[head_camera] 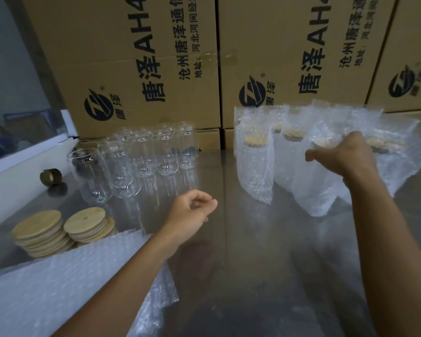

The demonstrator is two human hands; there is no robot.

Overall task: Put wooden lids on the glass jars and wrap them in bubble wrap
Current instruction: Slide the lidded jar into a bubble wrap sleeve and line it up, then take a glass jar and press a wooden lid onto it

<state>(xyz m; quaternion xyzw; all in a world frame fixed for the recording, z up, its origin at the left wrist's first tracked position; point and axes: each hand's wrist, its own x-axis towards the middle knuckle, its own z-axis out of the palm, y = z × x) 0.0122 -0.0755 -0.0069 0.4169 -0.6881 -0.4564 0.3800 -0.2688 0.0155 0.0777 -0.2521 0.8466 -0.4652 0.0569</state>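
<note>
Roughly midway: several wrapped jars (255, 164) stand right; bare glass jars (136, 156), lid stacks (58, 229), bubble wrap (66, 283) remain. Right hand (345, 156) fingers pinch wrapped jar's top; left hand (190, 215) loosely curled, empty.

Right hand (343, 154) fingers hidden behind its back; wrapped jars (255, 164) blurred.

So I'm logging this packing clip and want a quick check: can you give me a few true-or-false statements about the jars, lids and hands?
1. The bare glass jars stand left of the wrapped jars. True.
2. The wooden lids sit in one single stack. False: two stacks, side by side.
3. The left hand holds a jar. False: its loosely curled fingers hold nothing.
4. The right hand reaches over to the wrapped jars. True.
5. The bare jars already have lids on. False: they stand open, without lids.
</note>
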